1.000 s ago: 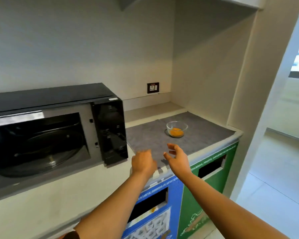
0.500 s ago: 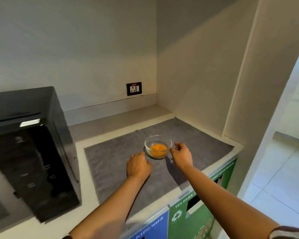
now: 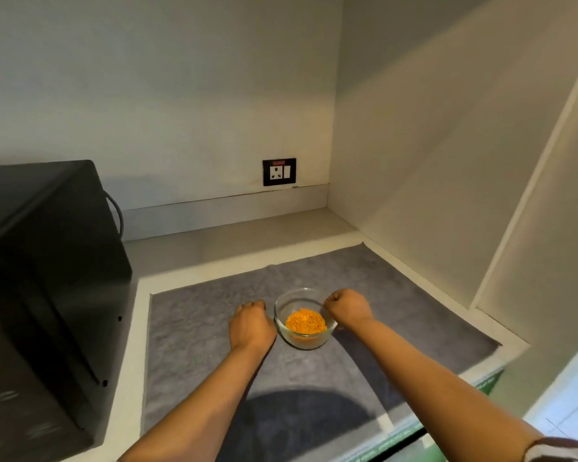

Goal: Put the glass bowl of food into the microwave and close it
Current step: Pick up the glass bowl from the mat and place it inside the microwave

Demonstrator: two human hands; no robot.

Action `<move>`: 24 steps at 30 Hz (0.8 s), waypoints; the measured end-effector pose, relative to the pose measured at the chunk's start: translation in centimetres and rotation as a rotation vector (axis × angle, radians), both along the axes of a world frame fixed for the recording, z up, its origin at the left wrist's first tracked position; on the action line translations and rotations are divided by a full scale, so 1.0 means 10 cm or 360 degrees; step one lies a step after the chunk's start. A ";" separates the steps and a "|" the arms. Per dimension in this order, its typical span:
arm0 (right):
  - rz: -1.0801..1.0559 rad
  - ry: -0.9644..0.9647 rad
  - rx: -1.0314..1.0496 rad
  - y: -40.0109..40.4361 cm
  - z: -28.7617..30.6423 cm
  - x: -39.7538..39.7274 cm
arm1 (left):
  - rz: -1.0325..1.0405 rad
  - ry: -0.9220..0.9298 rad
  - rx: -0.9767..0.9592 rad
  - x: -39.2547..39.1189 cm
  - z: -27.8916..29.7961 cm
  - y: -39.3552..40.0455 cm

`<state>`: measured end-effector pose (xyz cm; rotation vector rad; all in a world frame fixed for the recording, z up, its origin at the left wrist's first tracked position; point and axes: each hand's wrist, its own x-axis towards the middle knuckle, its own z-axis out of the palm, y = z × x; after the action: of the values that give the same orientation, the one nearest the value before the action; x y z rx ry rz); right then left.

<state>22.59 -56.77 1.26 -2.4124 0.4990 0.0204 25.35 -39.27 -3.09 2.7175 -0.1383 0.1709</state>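
On the grey mat (image 3: 214, 328), right of the microwave (image 3: 40, 295): glass bowl (image 3: 303, 320) of orange food, left hand (image 3: 251, 323) curled against its left wall, right hand (image 3: 347, 306) curled at the right rim, apparently pinching it, though fingertips mostly hidden. Likely risks: smooth glass slipping from so shallow a hold, or tipping and spilling if lifted unevenly. No view of the microwave opening from here, so possibly knocking the cabinet corner on the carry across.

text: none legible | bin front (image 3: 397, 440): pale lettering, too blurred | wall socket (image 3: 279, 172): red strip, unreadable
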 end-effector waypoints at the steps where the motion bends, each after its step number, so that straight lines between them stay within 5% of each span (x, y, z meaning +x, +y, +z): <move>1: 0.0019 0.0021 -0.0075 0.01 0.02 0.01 | 0.0005 -0.0005 0.0002 0.01 0.00 0.00; 24: -0.0177 -0.0097 -0.0154 1.04 0.33 -1.01 | -0.0099 -0.0109 -0.0250 -0.94 0.22 1.06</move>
<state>12.46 -46.34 4.56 -2.4669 0.6182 -0.1278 16.00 -28.63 -0.94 2.5486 -0.2196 0.2461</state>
